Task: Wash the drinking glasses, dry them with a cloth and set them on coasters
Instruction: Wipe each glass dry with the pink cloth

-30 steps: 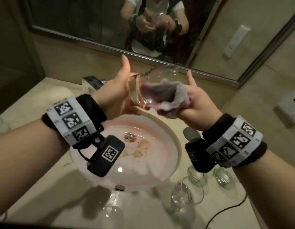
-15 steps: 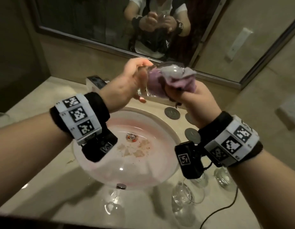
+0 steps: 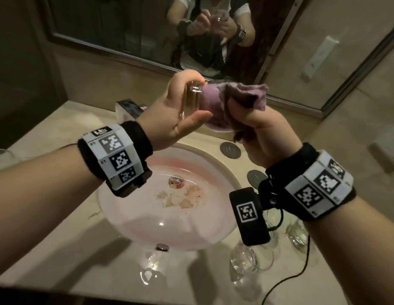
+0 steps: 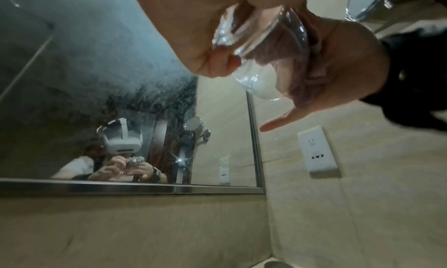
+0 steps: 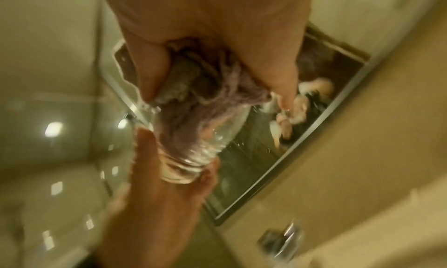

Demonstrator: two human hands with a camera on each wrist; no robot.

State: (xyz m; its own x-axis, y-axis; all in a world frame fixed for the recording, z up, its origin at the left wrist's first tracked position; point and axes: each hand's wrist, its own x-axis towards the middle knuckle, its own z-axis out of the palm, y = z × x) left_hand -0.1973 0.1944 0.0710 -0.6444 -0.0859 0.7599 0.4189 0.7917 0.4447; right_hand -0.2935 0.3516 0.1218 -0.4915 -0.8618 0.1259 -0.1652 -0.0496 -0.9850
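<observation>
Above the sink, my left hand (image 3: 174, 113) holds a clear drinking glass (image 3: 191, 100) by its base, and the glass lies on its side with its mouth to the right. A purple-grey cloth (image 3: 242, 95) is stuffed into that mouth and gripped in my right hand (image 3: 257, 128). The left wrist view shows the glass (image 4: 256, 42) with cloth (image 4: 288, 61) behind its wall. In the right wrist view the cloth (image 5: 193, 84) fills the glass (image 5: 193, 144). Two round grey coasters (image 3: 230, 147) (image 3: 256, 177) lie bare on the counter, right of the basin.
The pink-stained sink (image 3: 222, 166) lies below my hands. More glasses stand at the counter's front right (image 3: 246, 260) (image 3: 298, 234), one at the front (image 3: 151, 267) and one at the far left (image 3: 2, 155). A black cable (image 3: 286, 280) trails at the right. A box (image 3: 130, 107) and the mirror (image 3: 125, 23) are behind.
Both hands have risen with the glass and cloth. My left hand has shifted from the glass's side to its base, and the cloth has gone deeper into the glass.
</observation>
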